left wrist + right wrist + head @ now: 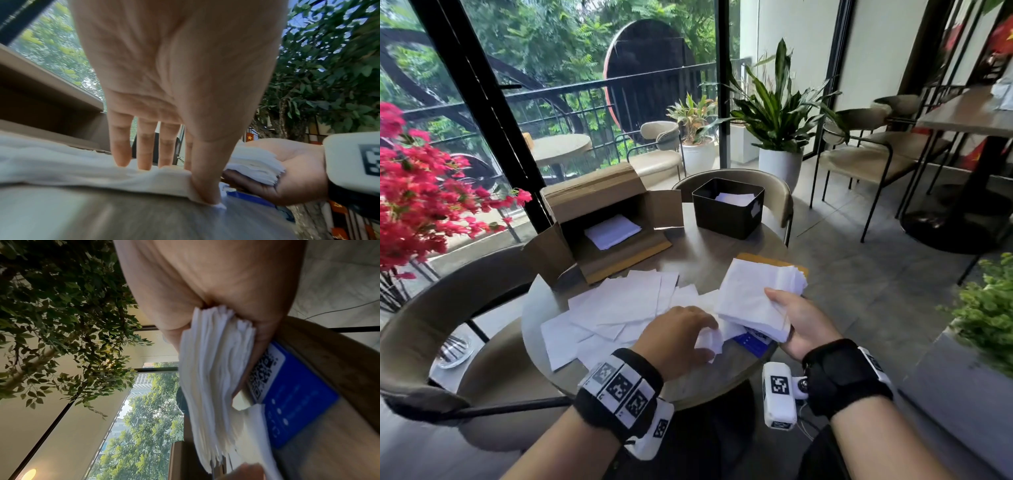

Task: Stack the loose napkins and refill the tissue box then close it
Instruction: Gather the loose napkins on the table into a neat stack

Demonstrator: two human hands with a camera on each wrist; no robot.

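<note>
Several loose white napkins (616, 308) lie spread over the near half of the round table (709, 253). My left hand (681, 337) pinches one napkin (102, 172) between thumb and fingers at the pile's right edge. To its right my right hand (796, 320) grips a thick stack of napkins (755, 301) (255, 167) (213, 378), held just above the table. The black tissue box (727, 207) stands open at the far side with a few napkins inside. Its lid is not visible.
An open cardboard carton (599, 219) with napkins inside lies at the far left of the table. A blue QR card (751, 341) (287, 399) rests under the stack. Chairs ring the table; red flowers (417, 192) stand left, potted plants behind and right.
</note>
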